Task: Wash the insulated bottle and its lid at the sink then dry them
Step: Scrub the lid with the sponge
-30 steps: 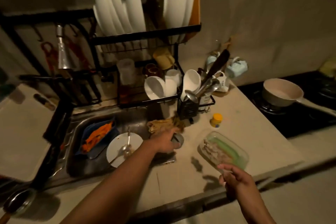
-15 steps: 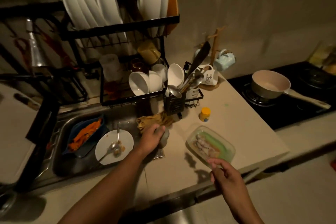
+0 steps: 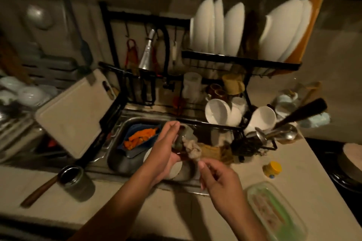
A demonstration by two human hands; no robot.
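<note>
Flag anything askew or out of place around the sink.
The cutting board left of the sink leans tilted against the black rack, its lower corner over the sink's rim. A blue container of orange scraps and a white plate crowd the basin. Nothing looks spilled or broken, though the frame is dim and blurred.

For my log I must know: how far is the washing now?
Done: nothing visibly finished. In hand: the left hand holds the lid over the sink; the right hand pinches a cloth beside it. Left: rinsing, drying, and the bottle, not seen here.
</note>
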